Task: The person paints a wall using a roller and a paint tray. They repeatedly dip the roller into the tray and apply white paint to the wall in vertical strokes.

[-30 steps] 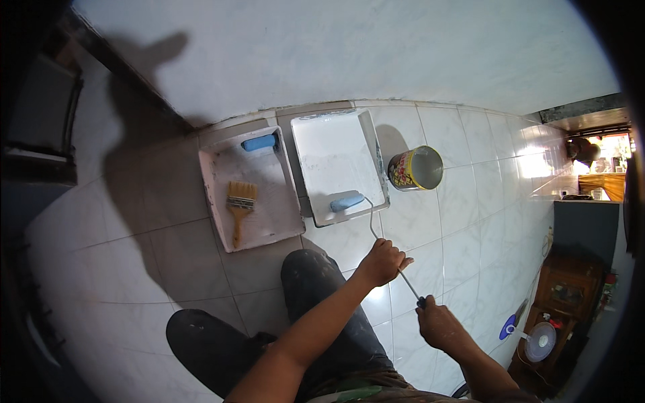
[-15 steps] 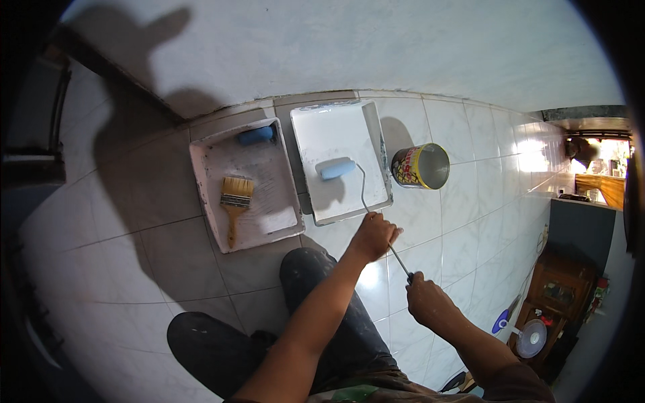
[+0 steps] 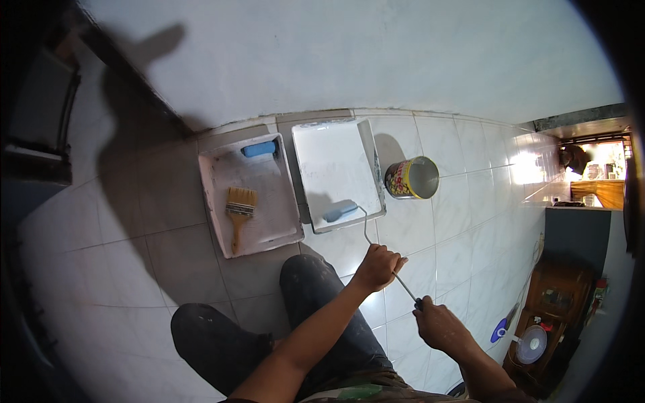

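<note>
Ok so L hand (image 3: pixel 379 268) closed round rod (image 3: pixel 406 287) of blue roller (image 3: pixel 341 211), R hand (image 3: pixel 441 327) gripping handle (image 3: pixel 418 304); roller at near end of rt tray (image 3: pixel 338 161), prob wet, so quick lift might drip on tiles (image 3: pixel 460 225), sideways swing cd tip can (image 3: pixel 411 178) just beside tray

Floor (image 3: pixel 470 228) right of the can (image 3: pixel 403 180) is free; white tray (image 3: pixel 336 164) blocks left.

A fan (image 3: pixel 531 344) with a purple base (image 3: pixel 498 330) stands beside a brown wooden cabinet (image 3: pixel 561 277) on the tiled floor (image 3: pixel 460 232).
</note>
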{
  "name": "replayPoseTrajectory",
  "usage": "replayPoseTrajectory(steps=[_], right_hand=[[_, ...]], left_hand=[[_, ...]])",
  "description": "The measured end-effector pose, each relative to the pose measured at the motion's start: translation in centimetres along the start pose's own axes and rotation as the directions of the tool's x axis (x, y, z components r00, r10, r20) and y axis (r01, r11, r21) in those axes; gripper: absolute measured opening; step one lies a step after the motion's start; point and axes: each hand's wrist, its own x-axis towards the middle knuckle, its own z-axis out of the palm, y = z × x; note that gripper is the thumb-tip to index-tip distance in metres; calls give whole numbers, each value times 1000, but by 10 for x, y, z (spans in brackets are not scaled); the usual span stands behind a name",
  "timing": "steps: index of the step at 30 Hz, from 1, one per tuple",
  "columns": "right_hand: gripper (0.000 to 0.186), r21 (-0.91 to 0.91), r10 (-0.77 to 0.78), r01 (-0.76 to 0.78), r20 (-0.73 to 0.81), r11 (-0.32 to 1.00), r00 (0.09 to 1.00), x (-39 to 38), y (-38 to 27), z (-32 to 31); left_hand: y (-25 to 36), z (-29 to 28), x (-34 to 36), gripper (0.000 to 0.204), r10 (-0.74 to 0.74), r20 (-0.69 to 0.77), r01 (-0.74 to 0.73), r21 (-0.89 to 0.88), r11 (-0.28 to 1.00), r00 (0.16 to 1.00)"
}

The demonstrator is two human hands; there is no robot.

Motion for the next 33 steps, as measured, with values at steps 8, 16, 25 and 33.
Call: replayPoseTrajectory(steps=[8,16,25,33], right_hand=[[29,21,-30,29,37,999,999,66,-7,33],[31,66,-263,293,-284,954,922,74,-9,35],[31,354,-200,489,-610,797,766,77,55,195],[41,280,-182,890,-914,360,362,87,-178,65]], left_hand=[[-56,8,12,23,60,-163,-62,-7,998,985],[-85,-35,44,25,197,-54,-186,161,969,979],[41,-150,-84,83,-5,49,-11,329,944,999],[55,-358,-271,52,-201,-695,475,224,851,690]])
